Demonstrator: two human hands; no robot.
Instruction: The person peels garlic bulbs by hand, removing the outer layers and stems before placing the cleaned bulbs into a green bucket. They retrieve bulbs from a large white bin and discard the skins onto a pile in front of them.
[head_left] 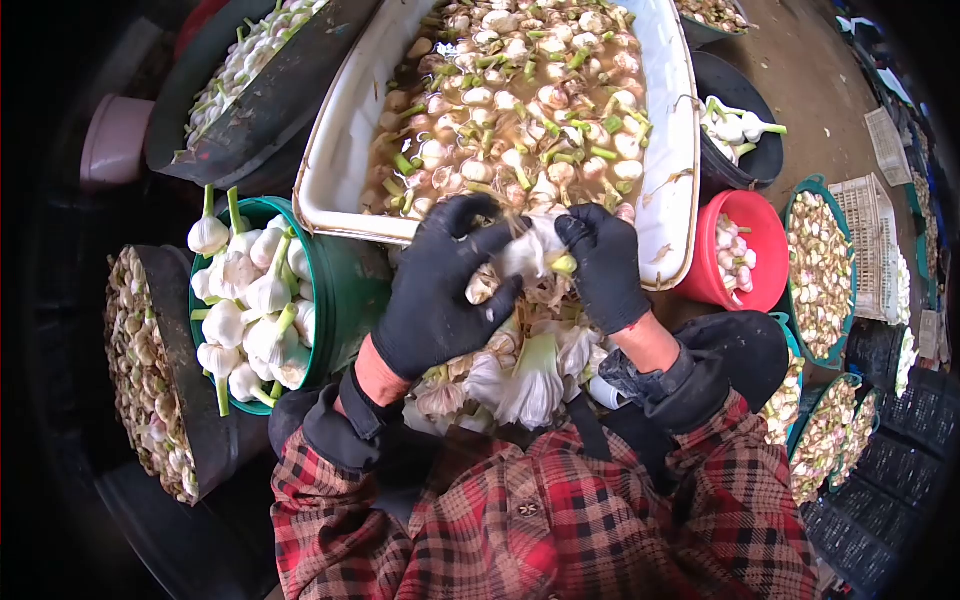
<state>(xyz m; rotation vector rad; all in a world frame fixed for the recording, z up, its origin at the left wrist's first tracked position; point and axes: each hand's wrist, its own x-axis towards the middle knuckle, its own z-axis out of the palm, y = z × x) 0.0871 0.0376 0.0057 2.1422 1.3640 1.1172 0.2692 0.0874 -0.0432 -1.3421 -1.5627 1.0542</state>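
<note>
As the forearms (648,345) angle inward, curled hands (430,290) (608,268) hold one garlic bulb (532,250).

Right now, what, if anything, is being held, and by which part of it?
A garlic bulb: the left hand grips its side; the right hand is at the opposite side, its exact grip unclear.

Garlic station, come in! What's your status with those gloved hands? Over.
Left grip and right grip: black-gloved, both on one garlic bulb. Bulb white, papery skin ragged. Close by: loose garlic below, white tub ahead.
</note>
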